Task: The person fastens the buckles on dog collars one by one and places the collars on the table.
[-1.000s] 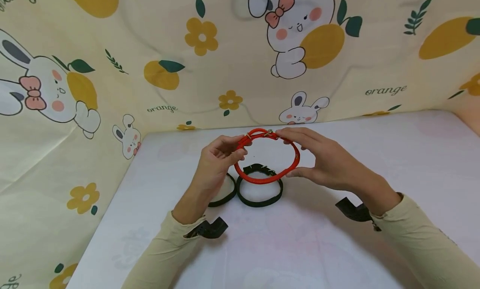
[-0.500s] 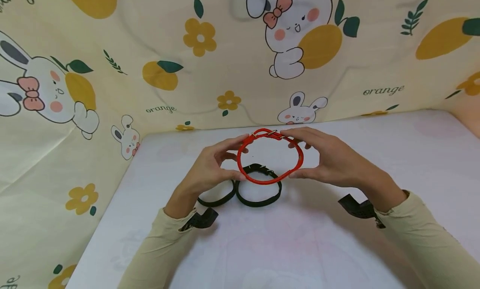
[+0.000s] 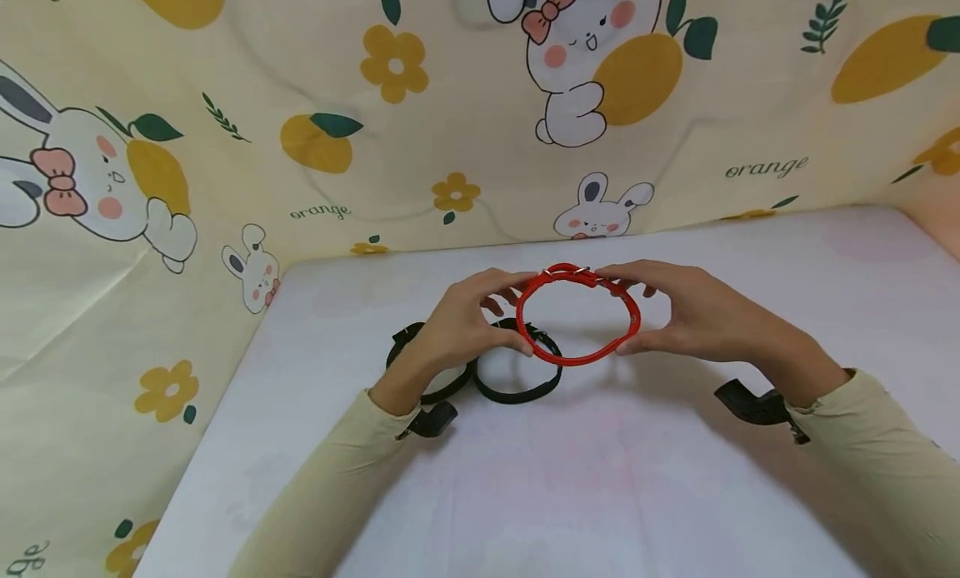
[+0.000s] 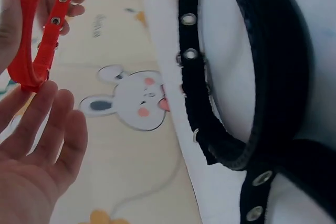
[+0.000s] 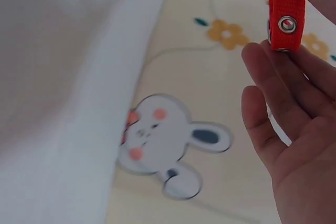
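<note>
A red buckled pet collar (image 3: 576, 361), closed into a loop, is held up over the white table between both hands. My left hand (image 3: 467, 321) grips its left side, thumb at the bottom and fingertips at the top. On the other side my right hand (image 3: 701, 316) holds it the same way, fingers near the metal buckle (image 3: 581, 271). Metal eyelets show on the red collar's strap (image 4: 55, 20) in the left wrist view, and one eyelet (image 5: 287, 24) appears in the right wrist view. Behind the left hand, two black collars lie side by side; the right one (image 3: 517, 397) is partly overlapped by the red loop.
The left black collar (image 3: 448, 392) is partly covered by the left hand and wrist. A white surface (image 3: 555, 495) spreads under everything. Cream cloth walls (image 3: 450, 120) printed with rabbits and oranges rise at the back and left.
Both hands have moved right with the red collar. The left hand changed from pinching the side to spanning it with thumb below and fingers above. The black collars stay on the table.
</note>
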`<state>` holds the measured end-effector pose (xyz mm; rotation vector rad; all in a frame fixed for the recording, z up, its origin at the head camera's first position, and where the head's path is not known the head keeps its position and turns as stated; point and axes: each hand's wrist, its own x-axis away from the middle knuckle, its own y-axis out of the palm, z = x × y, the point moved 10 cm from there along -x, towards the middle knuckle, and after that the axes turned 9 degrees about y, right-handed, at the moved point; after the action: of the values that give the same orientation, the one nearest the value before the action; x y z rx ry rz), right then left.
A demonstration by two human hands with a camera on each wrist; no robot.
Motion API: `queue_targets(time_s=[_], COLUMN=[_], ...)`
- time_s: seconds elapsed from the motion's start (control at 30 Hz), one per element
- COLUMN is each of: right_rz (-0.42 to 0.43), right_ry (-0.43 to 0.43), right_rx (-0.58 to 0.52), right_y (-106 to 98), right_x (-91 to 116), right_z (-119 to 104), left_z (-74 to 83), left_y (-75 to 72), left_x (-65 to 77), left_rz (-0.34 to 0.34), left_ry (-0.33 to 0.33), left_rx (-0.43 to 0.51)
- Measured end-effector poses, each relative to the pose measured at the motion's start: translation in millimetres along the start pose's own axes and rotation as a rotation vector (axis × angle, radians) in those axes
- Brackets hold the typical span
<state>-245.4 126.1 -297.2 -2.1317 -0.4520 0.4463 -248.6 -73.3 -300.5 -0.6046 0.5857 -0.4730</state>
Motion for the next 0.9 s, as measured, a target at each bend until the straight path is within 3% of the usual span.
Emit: queue_targets(time_s=[0.2,0.4,0.6,0.9], right_rz=[-0.059,-0.117,-0.155,-0.229], right_ry=[0.086,0.162,0.175,0.240], right_rx=[0.025,0.011,0.002,0.020], right_y=[2,10,20,36], right_x=[9,18,20,24], right_z=[29,51,67,84], left_z=[-5.8,-15.3,-23.0,-34.5], left_y=[32.1,62.0,81.6,106.3], left_x=[-22.9,-34.2,-37.3,-37.9], left_rz=[-0.153,-0.292,-0.367,-0.471], left_ry=[-0.067,-0.171,-0.156,-0.158], left_rx=[-0.135,-0.214,-0.389,-0.431])
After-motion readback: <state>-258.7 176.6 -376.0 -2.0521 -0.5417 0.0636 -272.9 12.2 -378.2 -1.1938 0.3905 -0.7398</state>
